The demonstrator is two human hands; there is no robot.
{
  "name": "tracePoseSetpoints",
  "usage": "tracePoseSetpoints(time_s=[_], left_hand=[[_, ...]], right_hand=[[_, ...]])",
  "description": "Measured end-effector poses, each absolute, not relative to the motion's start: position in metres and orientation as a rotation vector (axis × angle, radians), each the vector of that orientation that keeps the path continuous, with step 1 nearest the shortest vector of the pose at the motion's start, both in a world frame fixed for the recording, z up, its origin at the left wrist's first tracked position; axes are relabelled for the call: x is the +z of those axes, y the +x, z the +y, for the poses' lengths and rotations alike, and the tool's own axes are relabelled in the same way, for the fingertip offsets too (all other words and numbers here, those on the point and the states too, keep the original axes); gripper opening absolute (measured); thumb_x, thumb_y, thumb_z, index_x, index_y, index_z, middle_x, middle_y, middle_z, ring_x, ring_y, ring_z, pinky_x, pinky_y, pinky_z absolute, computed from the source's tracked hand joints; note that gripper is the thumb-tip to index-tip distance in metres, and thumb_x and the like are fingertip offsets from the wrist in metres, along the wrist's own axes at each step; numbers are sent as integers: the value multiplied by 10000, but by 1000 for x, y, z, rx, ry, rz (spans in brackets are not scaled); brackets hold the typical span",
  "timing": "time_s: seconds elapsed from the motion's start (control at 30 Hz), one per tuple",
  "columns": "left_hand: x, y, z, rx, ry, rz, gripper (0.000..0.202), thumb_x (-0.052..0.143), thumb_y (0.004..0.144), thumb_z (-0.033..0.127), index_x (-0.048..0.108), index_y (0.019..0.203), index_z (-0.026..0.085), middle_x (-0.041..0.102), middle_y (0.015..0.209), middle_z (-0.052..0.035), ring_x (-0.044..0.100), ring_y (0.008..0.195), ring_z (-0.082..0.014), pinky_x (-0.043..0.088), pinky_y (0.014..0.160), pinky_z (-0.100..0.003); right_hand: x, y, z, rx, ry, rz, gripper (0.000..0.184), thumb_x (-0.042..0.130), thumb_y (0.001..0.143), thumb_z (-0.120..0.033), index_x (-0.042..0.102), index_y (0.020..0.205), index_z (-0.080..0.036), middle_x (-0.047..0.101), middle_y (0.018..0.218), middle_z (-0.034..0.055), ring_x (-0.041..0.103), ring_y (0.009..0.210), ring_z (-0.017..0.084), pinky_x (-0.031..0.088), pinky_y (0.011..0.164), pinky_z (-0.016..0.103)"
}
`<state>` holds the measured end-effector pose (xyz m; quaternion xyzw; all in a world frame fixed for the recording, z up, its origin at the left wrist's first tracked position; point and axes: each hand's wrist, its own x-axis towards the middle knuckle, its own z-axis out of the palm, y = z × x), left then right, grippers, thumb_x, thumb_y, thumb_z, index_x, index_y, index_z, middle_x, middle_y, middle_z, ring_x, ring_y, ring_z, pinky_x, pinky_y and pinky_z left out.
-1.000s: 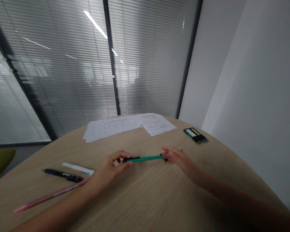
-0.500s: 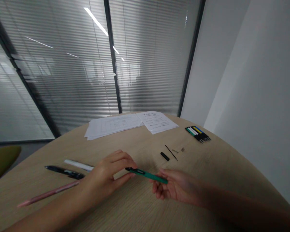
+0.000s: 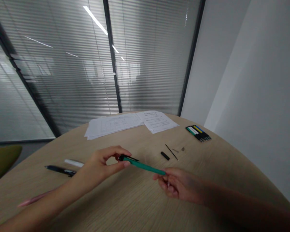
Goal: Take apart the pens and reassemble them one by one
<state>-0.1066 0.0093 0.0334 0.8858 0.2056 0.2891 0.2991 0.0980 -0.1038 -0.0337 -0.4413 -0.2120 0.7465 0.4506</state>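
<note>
A green pen barrel point(image 3: 147, 167) with a black clip stretches between my two hands above the table. The fingers and thumb of my left hand point(image 3: 108, 161) pinch its black clip end. At the other end, my right hand point(image 3: 175, 182) grips the green tip; something small and pale shows among its curled fingers, too small to name. Beyond the right hand lie a black grip sleeve point(image 3: 165, 156), a thin dark refill point(image 3: 171, 152), a small spring point(image 3: 175, 150) and a tiny piece point(image 3: 182, 149) I cannot make out.
Left of my left forearm lie a white pen point(image 3: 73, 163), a black pen point(image 3: 59, 169) and a pink pen point(image 3: 33, 199), partly covered. Printed papers point(image 3: 113, 125) spread at the back of the wooden table point(image 3: 135, 206). Several pens in a row point(image 3: 198, 133) lie at the right edge.
My left hand has lifted and moved slightly left with the pen's clip end. The pen has turned so its clip faces up, and my right hand has shifted slightly right.
</note>
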Motion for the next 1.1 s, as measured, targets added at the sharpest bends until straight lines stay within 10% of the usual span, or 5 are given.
tracePoseSetpoints(time_s=[0.3,0.7,1.1], left_hand=[[17,-101,29,790,1942,788,126,586,683,298,631,747,199,637,622,11,555,576,-137,437,533,-240],[1,-100,34,295,2402,815,135,507,640,228,602,695,151,603,630,-12,552,598,-171,416,565,-265],[-16,-101,27,315,3162,402,276,412,745,90,603,918,189,578,766,-52,541,701,-200,415,678,-335]], right_hand=[[-32,110,-99,1498,-1312,-902,264,379,560,-65,609,670,-135,454,537,-26,346,412,48,238,410,181],[-45,119,-106,65,-1510,-2005,231,453,736,-76,635,801,-201,656,817,51,551,814,185,357,777,353],[-48,130,-102,-5,-1584,-1876,158,532,737,-171,664,731,-257,672,698,25,548,722,190,366,716,363]])
